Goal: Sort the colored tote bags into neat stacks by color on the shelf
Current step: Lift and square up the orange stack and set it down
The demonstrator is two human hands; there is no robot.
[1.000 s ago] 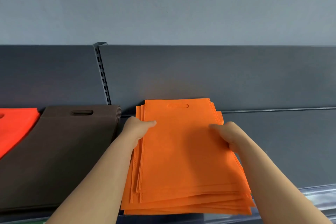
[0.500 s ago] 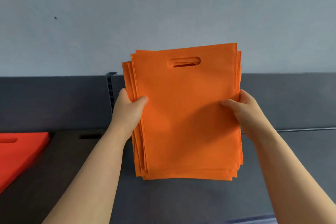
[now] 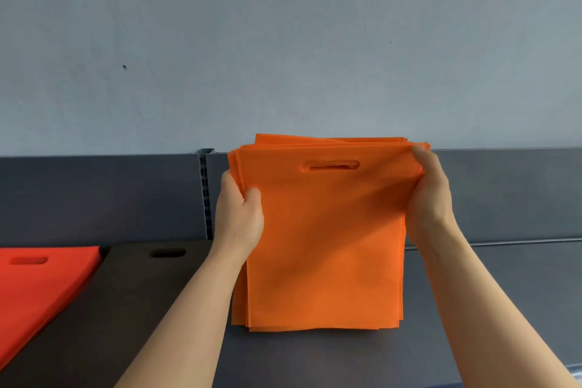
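A stack of orange tote bags [image 3: 324,246] stands upright in front of me, its lower edge touching or just above the dark grey shelf [image 3: 491,309], handle slot at the top. My left hand [image 3: 239,214] grips its left edge, thumb in front. My right hand [image 3: 428,195] pinches the upper right corner. To the left a brown stack [image 3: 126,299] lies flat on the shelf. A red stack [image 3: 34,287] lies at the far left, partly out of view.
The shelf's dark grey back panel [image 3: 94,198] rises behind the stacks, with a slotted upright [image 3: 204,192] in it. A pale grey wall [image 3: 283,41] is above. Bare shelf surface extends to the right of the orange stack.
The orange stack was lifted off the shelf to upright, then lowered so its bottom edge nears the shelf. My right hand slid from the side edge up to the top right corner.
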